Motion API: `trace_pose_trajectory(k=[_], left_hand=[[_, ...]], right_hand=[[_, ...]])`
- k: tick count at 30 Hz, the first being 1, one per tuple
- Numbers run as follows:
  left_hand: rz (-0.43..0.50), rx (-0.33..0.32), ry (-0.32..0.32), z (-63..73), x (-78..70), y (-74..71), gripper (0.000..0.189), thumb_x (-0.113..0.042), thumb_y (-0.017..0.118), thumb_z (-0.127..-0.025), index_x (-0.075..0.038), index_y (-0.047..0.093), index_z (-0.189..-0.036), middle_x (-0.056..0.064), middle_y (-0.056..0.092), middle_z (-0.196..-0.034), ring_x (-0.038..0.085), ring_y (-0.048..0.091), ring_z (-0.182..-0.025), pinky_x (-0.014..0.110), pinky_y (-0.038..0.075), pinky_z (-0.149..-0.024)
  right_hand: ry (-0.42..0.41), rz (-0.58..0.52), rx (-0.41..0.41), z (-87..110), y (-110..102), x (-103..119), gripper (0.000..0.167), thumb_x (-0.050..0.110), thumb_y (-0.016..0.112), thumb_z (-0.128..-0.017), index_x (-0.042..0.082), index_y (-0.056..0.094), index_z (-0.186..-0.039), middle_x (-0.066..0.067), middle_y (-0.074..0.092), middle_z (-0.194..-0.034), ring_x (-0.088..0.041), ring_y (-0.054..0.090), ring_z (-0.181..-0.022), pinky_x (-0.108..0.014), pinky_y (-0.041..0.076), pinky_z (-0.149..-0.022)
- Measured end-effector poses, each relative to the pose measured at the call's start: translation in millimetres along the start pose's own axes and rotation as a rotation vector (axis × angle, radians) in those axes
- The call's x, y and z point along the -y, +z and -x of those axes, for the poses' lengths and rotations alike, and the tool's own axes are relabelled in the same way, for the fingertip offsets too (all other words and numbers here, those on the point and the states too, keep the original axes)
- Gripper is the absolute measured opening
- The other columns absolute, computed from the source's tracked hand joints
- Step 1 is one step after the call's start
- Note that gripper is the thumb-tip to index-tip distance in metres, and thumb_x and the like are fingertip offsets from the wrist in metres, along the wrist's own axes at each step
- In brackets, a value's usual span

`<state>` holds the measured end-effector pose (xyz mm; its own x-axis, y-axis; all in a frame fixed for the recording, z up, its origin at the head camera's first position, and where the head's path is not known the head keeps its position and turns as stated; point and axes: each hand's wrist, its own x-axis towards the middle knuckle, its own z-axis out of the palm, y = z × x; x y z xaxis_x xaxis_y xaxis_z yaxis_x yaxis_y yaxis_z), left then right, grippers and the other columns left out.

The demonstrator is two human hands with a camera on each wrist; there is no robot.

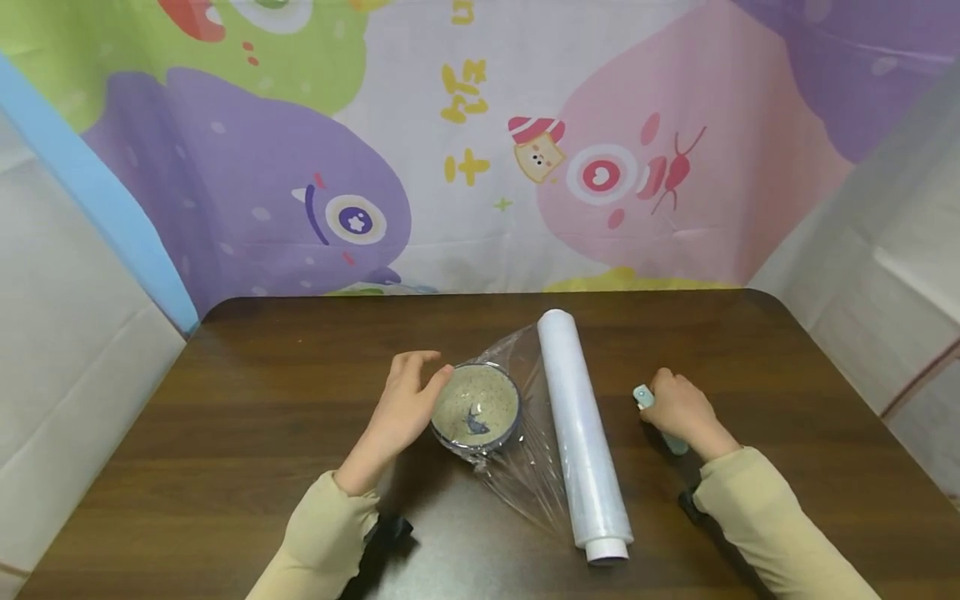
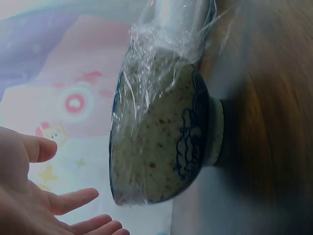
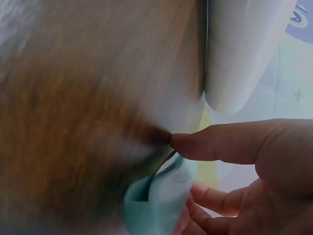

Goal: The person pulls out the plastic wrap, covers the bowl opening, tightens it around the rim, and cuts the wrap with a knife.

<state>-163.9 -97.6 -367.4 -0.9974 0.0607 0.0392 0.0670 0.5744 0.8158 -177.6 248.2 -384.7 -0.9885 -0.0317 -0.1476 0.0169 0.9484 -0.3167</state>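
A speckled bowl (image 1: 480,408) with a blue rim stands upright in the middle of the table, clear plastic wrap (image 1: 525,475) over and around it. The film runs right to a long white roll of plastic wrap (image 1: 585,433). At the bowl's left rim is my left hand (image 1: 408,400), its fingers spread and holding nothing; the left wrist view shows a gap between these fingers and the bowl (image 2: 156,137). Right of the roll, my right hand (image 1: 682,408) grips a slim pale-teal tool (image 1: 642,395), shaped like a cutter, low over the table. Its middle is hidden under the hand.
The brown wooden table (image 1: 262,417) reaches back to a printed cloth (image 1: 480,233) with cartoon figures. Pale coverings (image 1: 60,333) hang at both sides. The roll lies lengthwise between the bowl and my right hand.
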Motion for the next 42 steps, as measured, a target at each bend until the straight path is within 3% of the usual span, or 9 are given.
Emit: trace_pose_trajectory(k=[9, 13, 19, 24, 32, 36, 42], left_hand=[[-0.067, -0.008, 0.085, -0.4, -10.0, 5.1, 0.040, -0.033, 0.048, -0.092, -0.007, 0.052, -0.123, 0.010, 0.045, -0.127, 0.026, 0.044, -0.117, 0.043, 0.037, -0.094], [-0.071, -0.029, 0.128, -0.5, -17.5, 8.4, 0.036, -0.031, 0.050, -0.092, -0.010, 0.054, -0.120, 0.007, 0.049, -0.124, 0.023, 0.047, -0.114, 0.042, 0.038, -0.094], [-0.063, -0.017, 0.201, 4.8, -32.5, 15.5, 0.032, -0.028, 0.053, -0.090, -0.012, 0.056, -0.118, 0.002, 0.052, -0.120, 0.020, 0.048, -0.115, 0.041, 0.039, -0.094], [-0.032, 0.012, 0.259, 11.5, -46.8, 20.9, 0.031, -0.030, 0.056, -0.089, -0.016, 0.057, -0.116, 0.000, 0.052, -0.119, 0.019, 0.050, -0.113, 0.040, 0.040, -0.092], [0.023, 0.097, 0.348, 16.4, -64.2, 35.2, 0.026, -0.027, 0.060, -0.088, -0.011, 0.060, -0.109, 0.002, 0.057, -0.106, 0.019, 0.056, -0.097, 0.034, 0.046, -0.082], [0.033, 0.124, 0.360, 19.7, -62.7, 41.2, 0.015, -0.024, 0.061, -0.087, -0.013, 0.062, -0.097, -0.002, 0.060, -0.096, 0.013, 0.060, -0.088, 0.028, 0.048, -0.078], [0.022, 0.072, 0.361, 19.3, -62.4, 42.3, 0.007, -0.020, 0.063, -0.085, -0.013, 0.060, -0.084, -0.001, 0.061, -0.086, 0.012, 0.060, -0.078, 0.024, 0.047, -0.067]], right_hand=[[-0.031, -0.070, 0.084, -3.2, -5, 7, 0.020, 0.012, 0.062, -0.079, -0.004, 0.052, -0.087, -0.015, 0.057, -0.076, -0.022, 0.055, -0.061, -0.031, 0.046, -0.050], [-0.075, -0.141, 0.030, -4.7, -15, 22, 0.028, 0.017, 0.063, -0.082, -0.006, 0.052, -0.095, -0.018, 0.060, -0.083, -0.022, 0.057, -0.064, -0.031, 0.047, -0.052], [-0.139, -0.252, -0.059, 4.8, -28, 52, 0.032, 0.027, 0.064, -0.083, 0.000, 0.055, -0.099, -0.010, 0.062, -0.084, -0.016, 0.056, -0.066, -0.028, 0.045, -0.056], [-0.170, -0.438, -0.103, 13.4, -32, 78, 0.029, 0.029, 0.066, -0.082, 0.006, 0.055, -0.096, -0.005, 0.064, -0.084, -0.012, 0.057, -0.069, -0.027, 0.044, -0.060], [-0.268, -0.881, -0.018, 18.4, -33, 107, 0.025, 0.015, 0.067, -0.082, -0.001, 0.053, -0.095, -0.004, 0.064, -0.084, -0.008, 0.061, -0.069, -0.026, 0.048, -0.063], [-0.283, -0.904, 0.005, 20.7, -26, 111, 0.024, 0.015, 0.069, -0.080, -0.001, 0.056, -0.092, -0.003, 0.065, -0.078, -0.012, 0.062, -0.068, -0.030, 0.049, -0.066], [-0.302, -0.873, 0.010, 22.4, -23, 117, 0.022, 0.015, 0.071, -0.078, 0.000, 0.058, -0.087, -0.003, 0.063, -0.072, -0.012, 0.060, -0.066, -0.032, 0.048, -0.064]])
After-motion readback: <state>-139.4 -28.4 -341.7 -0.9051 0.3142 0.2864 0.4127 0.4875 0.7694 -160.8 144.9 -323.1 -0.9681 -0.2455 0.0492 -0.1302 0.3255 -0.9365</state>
